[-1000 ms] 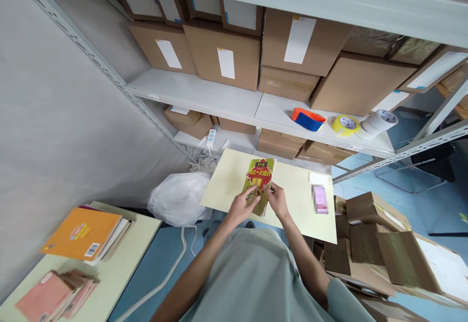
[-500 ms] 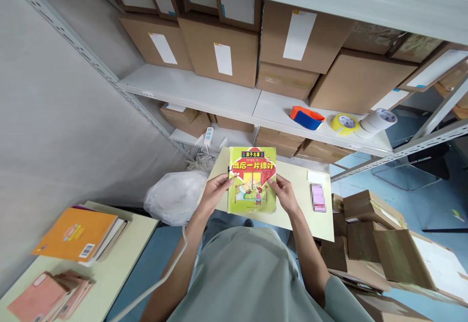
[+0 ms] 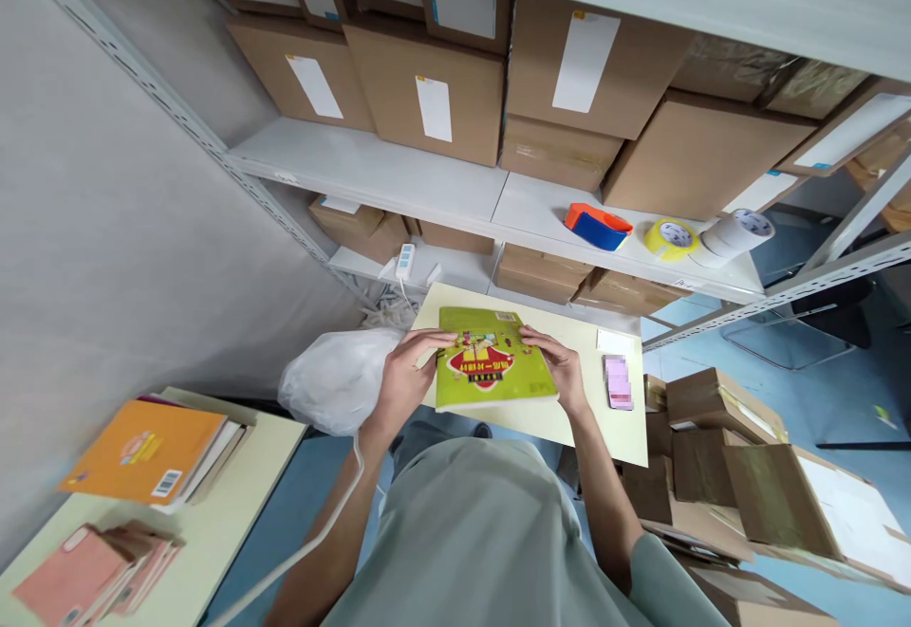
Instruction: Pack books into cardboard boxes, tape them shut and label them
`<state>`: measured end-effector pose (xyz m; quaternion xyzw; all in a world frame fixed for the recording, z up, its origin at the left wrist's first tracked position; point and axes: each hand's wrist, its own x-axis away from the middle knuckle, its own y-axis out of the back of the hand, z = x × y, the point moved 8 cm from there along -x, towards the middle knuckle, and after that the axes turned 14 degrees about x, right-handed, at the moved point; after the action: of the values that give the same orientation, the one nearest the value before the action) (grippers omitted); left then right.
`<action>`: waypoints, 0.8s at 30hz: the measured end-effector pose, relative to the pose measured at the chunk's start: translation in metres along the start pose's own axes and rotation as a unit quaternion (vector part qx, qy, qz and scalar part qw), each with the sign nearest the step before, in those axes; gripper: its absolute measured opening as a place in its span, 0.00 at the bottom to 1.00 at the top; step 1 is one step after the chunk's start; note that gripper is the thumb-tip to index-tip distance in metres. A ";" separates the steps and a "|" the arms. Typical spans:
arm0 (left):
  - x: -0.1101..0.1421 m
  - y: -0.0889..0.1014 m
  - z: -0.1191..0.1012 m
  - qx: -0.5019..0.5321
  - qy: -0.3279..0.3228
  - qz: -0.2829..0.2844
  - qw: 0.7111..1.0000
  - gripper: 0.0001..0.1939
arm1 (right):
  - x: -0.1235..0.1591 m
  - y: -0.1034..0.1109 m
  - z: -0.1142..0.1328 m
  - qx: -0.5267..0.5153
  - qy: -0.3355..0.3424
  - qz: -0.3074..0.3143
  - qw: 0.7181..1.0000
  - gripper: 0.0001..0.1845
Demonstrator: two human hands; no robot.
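Observation:
Held between both hands is a green children's picture book (image 3: pixel 491 361), its back cover facing up, with a barcode near the far edge and an upside-down red and yellow picture in the middle. My left hand (image 3: pixel 413 368) grips the left edge, fingers on the cover. On the opposite edge, my right hand (image 3: pixel 559 361) is closed in the same way. The book is over a pale yellow table (image 3: pixel 598 423), tilted, its near edge of pages showing. To the right of my right hand, a phone (image 3: pixel 619 382) with a pixelated pink screen lies on that table.
Grey shelves (image 3: pixel 399 157) hold cardboard boxes (image 3: pixel 427 86), a tape dispenser (image 3: pixel 598 227) and tape rolls (image 3: pixel 670 239). A side table (image 3: pixel 249 456) at left bears an orange book (image 3: pixel 146 451) and pink books (image 3: pixel 67 575). A white plastic bag (image 3: pixel 334 376) bulges nearby; cartons (image 3: pixel 779 494) pile at right.
The book has been turned over from its front cover to its back cover and tilted flatter. Both hands have shifted their hold, with fingers now on top of it.

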<state>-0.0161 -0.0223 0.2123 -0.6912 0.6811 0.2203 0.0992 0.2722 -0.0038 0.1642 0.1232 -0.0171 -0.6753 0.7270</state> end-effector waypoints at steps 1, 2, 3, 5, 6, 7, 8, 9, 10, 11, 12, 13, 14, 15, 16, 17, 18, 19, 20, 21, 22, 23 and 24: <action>-0.001 -0.001 -0.006 0.000 -0.016 0.004 1.000 0.09 | 0.001 0.001 0.002 -0.006 0.005 -0.006 1.000 0.18; -0.001 -0.001 -0.010 -0.001 -0.022 0.007 1.000 0.10 | 0.002 0.003 0.004 -0.008 0.006 -0.014 1.000 0.17; -0.001 -0.001 -0.012 -0.004 -0.018 0.007 1.000 0.10 | 0.003 0.004 0.006 -0.006 0.008 -0.019 1.000 0.16; 0.000 -0.001 -0.010 -0.010 0.014 0.011 1.000 0.11 | 0.004 0.005 0.010 0.007 0.019 -0.021 1.000 0.17; 0.001 -0.001 -0.007 -0.014 0.037 0.012 0.999 0.11 | 0.005 0.006 0.010 0.018 0.021 -0.023 0.999 0.18; 0.002 0.000 -0.004 -0.019 0.061 0.012 0.998 0.12 | 0.005 0.007 0.009 0.032 0.016 -0.028 0.999 0.19; 0.004 0.001 0.000 -0.024 0.085 0.009 0.996 0.12 | 0.006 0.008 0.007 0.046 0.003 -0.036 0.998 0.20; 0.006 0.003 0.003 -0.027 0.109 0.003 0.994 0.13 | 0.006 0.010 0.003 0.057 -0.014 -0.046 0.997 0.22; 0.008 0.005 0.007 -0.027 0.131 -0.004 0.991 0.15 | 0.007 0.011 0.000 0.062 -0.031 -0.053 0.996 0.24; 0.010 0.006 0.011 -0.022 0.151 -0.010 0.988 0.18 | 0.008 0.011 -0.004 0.060 -0.046 -0.054 0.996 0.27; 0.012 0.006 0.014 -0.013 0.169 -0.012 0.986 0.22 | 0.009 0.009 -0.006 0.054 -0.055 -0.048 0.996 0.30; 0.014 0.005 0.017 -0.001 0.183 -0.011 0.983 0.25 | 0.009 0.007 -0.007 0.046 -0.057 -0.038 0.997 0.31; 0.017 0.005 0.019 0.011 0.194 -0.009 0.981 0.27 | 0.010 0.005 -0.007 0.040 -0.058 -0.026 0.997 0.30; 0.019 0.004 0.021 0.022 0.205 -0.006 0.979 0.26 | 0.011 0.004 -0.008 0.039 -0.058 -0.014 0.997 0.27; 0.021 0.004 0.024 0.034 0.214 -0.004 0.976 0.25 | 0.011 0.003 -0.008 0.041 -0.059 -0.002 0.997 0.24; 0.023 0.003 0.026 0.049 0.221 -0.002 0.974 0.24 | 0.012 0.003 -0.008 0.044 -0.061 0.009 0.997 0.22; 0.025 0.003 0.027 0.068 0.226 0.001 0.972 0.23 | 0.013 0.003 -0.009 0.043 -0.064 0.022 0.997 0.21; 0.026 0.002 0.029 0.088 0.231 0.004 0.969 0.23 | 0.013 0.003 -0.010 0.037 -0.066 0.038 0.996 0.21; 0.027 0.002 0.030 0.107 0.234 0.006 0.966 0.22 | 0.014 0.002 -0.011 0.023 -0.069 0.055 0.996 0.21; 0.027 0.002 0.031 0.122 0.237 0.006 0.964 0.22 | 0.014 0.001 -0.012 0.004 -0.072 0.072 0.995 0.21; 0.028 0.003 0.031 0.129 0.241 0.001 0.962 0.22 | 0.015 0.000 -0.013 -0.015 -0.076 0.086 0.993 0.22; 0.028 0.005 0.032 0.130 0.244 -0.008 0.961 0.21 | 0.015 -0.002 -0.013 -0.031 -0.081 0.095 0.992 0.23; 0.028 0.007 0.031 0.127 0.246 -0.019 0.961 0.20 | 0.014 -0.003 -0.014 -0.040 -0.086 0.098 0.991 0.24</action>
<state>-0.0286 -0.0344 0.1736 -0.7188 0.6934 -0.0467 0.0202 0.2732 -0.0158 0.1485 0.0336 -0.0647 -0.6093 0.7896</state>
